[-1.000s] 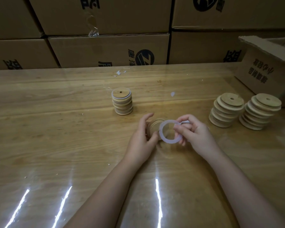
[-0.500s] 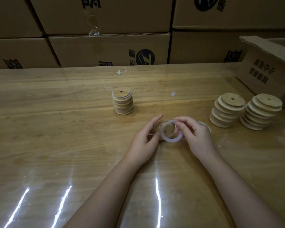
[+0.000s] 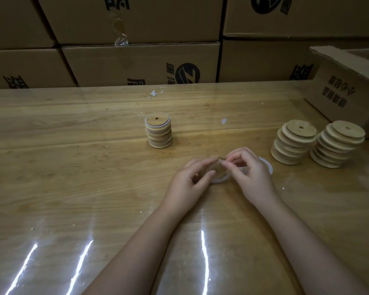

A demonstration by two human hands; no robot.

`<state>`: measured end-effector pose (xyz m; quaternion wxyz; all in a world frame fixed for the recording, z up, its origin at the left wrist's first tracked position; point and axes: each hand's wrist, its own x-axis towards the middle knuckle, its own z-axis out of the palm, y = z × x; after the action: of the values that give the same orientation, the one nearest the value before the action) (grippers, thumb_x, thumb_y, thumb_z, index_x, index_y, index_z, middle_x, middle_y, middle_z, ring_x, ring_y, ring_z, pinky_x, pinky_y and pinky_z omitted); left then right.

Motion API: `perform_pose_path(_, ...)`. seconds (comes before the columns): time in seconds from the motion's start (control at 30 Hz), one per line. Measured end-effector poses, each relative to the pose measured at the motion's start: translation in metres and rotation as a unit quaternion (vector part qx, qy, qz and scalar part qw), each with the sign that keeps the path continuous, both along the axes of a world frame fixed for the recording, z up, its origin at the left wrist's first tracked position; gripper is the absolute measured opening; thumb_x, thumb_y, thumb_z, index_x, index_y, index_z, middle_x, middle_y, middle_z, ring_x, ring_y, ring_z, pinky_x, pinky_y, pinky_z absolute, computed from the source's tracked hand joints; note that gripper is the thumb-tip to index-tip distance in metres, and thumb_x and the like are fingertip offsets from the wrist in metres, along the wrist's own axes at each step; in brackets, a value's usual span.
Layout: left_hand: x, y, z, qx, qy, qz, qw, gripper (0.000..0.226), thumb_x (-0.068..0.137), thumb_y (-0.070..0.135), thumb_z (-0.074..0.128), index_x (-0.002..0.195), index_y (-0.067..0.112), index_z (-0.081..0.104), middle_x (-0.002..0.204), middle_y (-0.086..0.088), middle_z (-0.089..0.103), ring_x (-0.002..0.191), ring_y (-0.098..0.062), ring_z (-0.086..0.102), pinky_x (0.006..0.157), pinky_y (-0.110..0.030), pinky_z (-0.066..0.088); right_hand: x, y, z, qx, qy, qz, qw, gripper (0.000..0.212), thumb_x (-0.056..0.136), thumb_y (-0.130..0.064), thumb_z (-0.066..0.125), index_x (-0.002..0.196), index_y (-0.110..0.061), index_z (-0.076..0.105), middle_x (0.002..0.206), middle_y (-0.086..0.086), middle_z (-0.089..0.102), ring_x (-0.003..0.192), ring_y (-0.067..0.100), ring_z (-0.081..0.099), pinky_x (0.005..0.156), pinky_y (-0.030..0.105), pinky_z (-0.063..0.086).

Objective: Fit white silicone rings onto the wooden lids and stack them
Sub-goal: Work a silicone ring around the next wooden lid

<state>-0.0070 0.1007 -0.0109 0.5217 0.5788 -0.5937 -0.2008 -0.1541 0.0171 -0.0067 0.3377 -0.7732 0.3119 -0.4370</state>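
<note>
The left hand (image 3: 190,177), fingers curled, grips the round wooden lid (image 3: 218,170) between both hands while the right hand (image 3: 249,173) pinches the white silicone ring (image 3: 221,180) onto it; best worked evenly round the rim.

Your left hand (image 3: 188,184) and right hand (image 3: 251,177) cover most of the wooden lid (image 3: 219,170); only the white ring (image 3: 221,179)'s lower arc shows. The right hand hides part of a second ring (image 3: 268,166). The open carton (image 3: 345,88) runs off the right edge.
</note>
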Motion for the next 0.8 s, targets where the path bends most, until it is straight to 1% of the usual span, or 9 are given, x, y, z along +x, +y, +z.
perform_pose_path(0.1,0.0015,-0.001,-0.0019,-0.015,-0.013,0.031,0.999,0.028,0.086,0.011,0.064,0.109,0.028,0.066,0.102,0.017,0.064,0.094,0.007,0.055,0.08,-0.01,0.041,0.0009,0.0008,0.0005,0.0,0.006,0.001,1.0,0.012,0.082,-0.011,0.07,0.077,-0.017,0.06,0.086,-0.004,0.058,0.079,0.01,0.057,0.074,0.025,0.047)
perform_pose_path(0.2,0.0014,-0.0005,-0.0034,-0.016,-0.012,0.055,0.998,0.021,0.084,0.015,0.065,0.097,0.031,0.06,0.084,0.03,0.06,0.077,0.011,0.054,0.069,-0.007,0.039,0.0034,0.0049,0.0031,-0.024,0.013,-0.001,1.0,0.012,0.081,-0.01,0.071,0.076,-0.015,0.061,0.086,-0.002,0.057,0.083,0.016,0.056,0.078,0.027,0.044)
perform_pose_path(0.3,0.0014,0.0,-0.0046,-0.021,-0.031,0.07,0.997,0.015,0.084,0.016,0.066,0.091,0.024,0.055,0.07,0.023,0.054,0.063,0.006,0.049,0.059,-0.009,0.036,0.0046,0.0082,0.0059,-0.037,0.018,-0.002,0.999,0.013,0.081,-0.009,0.07,0.076,-0.016,0.06,0.098,-0.003,0.059,0.099,0.017,0.057,0.089,0.026,0.04)
perform_pose_path(0.37,0.0003,0.0009,-0.0033,-0.018,-0.036,0.06,0.997,0.02,0.085,0.017,0.064,0.087,0.03,0.049,0.068,0.019,0.051,0.064,0.005,0.049,0.058,-0.01,0.038,0.0045,0.0095,0.0071,-0.018,0.005,0.014,1.0,0.015,0.082,-0.008,0.069,0.076,-0.018,0.058,0.099,-0.005,0.062,0.1,0.013,0.058,0.09,0.023,0.04)
perform_pose_path(0.5,-0.0021,0.0021,-0.0013,-0.01,-0.044,0.05,0.998,0.019,0.087,0.023,0.059,0.084,0.034,0.044,0.072,0.019,0.053,0.071,0.008,0.052,0.062,-0.009,0.04,0.0034,0.0085,0.0054,0.014,-0.002,0.026,1.0,0.014,0.084,-0.009,0.067,0.079,-0.019,0.059,0.088,-0.008,0.066,0.089,0.007,0.06,0.083,0.018,0.043)
perform_pose_path(0.57,-0.0015,0.0019,-0.0015,-0.009,-0.013,0.042,0.999,0.023,0.09,0.017,0.06,0.084,0.034,0.046,0.093,0.015,0.064,0.093,0.009,0.058,0.071,-0.012,0.045,0.0025,0.0073,0.0046,0.028,-0.006,0.023,0.999,0.017,0.084,-0.01,0.067,0.078,-0.023,0.059,0.085,-0.011,0.066,0.087,0.003,0.06,0.08,0.014,0.043)
perform_pose_path(0.63,0.0001,0.0013,-0.0018,-0.022,0.009,0.037,0.999,0.023,0.089,0.01,0.061,0.084,0.029,0.05,0.111,0.004,0.064,0.112,0.004,0.055,0.08,-0.012,0.046,0.0023,0.0071,0.004,0.032,-0.002,0.015,0.999,0.018,0.085,-0.011,0.067,0.078,-0.026,0.059,0.085,-0.013,0.066,0.085,0.0,0.059,0.078,0.01,0.041)
perform_pose_path(0.7,0.0017,0.0006,-0.0022,-0.048,0.009,0.052,0.997,0.016,0.087,0.007,0.063,0.083,0.021,0.056,0.11,0.006,0.059,0.11,0.004,0.054,0.082,-0.013,0.046,0.0028,0.0078,0.0038,0.023,0.002,0.007,1.0,0.018,0.085,-0.013,0.066,0.079,-0.028,0.059,0.085,-0.014,0.066,0.085,0.0,0.059,0.077,0.008,0.04)
perform_pose_path(0.8,0.0046,-0.0015,-0.0032,-0.083,0.009,0.095,0.992,0.002,0.082,0.007,0.067,0.083,0.009,0.065,0.095,0.005,0.056,0.096,-0.002,0.056,0.082,-0.021,0.048,0.0034,0.0085,0.0036,0.007,0.011,0.0,1.0,0.016,0.086,-0.012,0.065,0.081,-0.027,0.06,0.084,-0.014,0.065,0.085,-0.002,0.059,0.076,0.006,0.039)
